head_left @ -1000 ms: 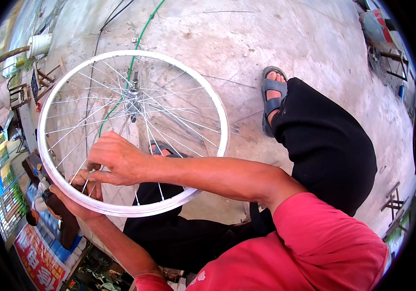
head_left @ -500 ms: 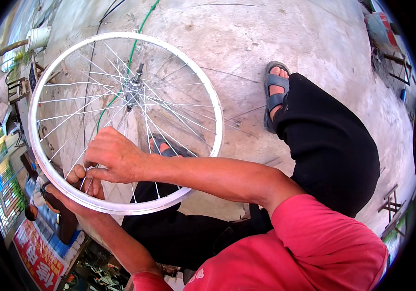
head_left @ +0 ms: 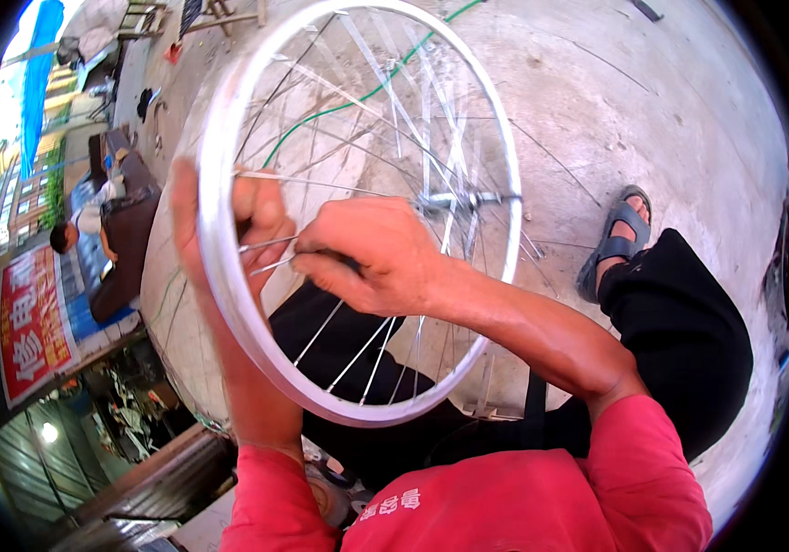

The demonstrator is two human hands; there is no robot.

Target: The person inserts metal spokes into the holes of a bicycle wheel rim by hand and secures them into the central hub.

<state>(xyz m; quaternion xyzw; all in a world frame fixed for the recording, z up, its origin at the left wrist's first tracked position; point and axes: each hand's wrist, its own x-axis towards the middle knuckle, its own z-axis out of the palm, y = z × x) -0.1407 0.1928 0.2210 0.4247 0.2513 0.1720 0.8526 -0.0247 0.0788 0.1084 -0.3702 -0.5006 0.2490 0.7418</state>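
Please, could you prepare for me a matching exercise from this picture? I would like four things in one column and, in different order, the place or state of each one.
Things:
1. bare right hand
2. bare left hand
3. thin green cord
4. dark grey strapped sandal

Places or states:
A. worn, to the right of the silvery-white round metal rim
B. lying on the pale concrete floor, partly seen through the rim
C. fingers closed on thin silvery metal spokes
D. seen on both sides of the rim's left edge, slightly blurred

Right pairs: 1-C, 2-D, 3-B, 4-A
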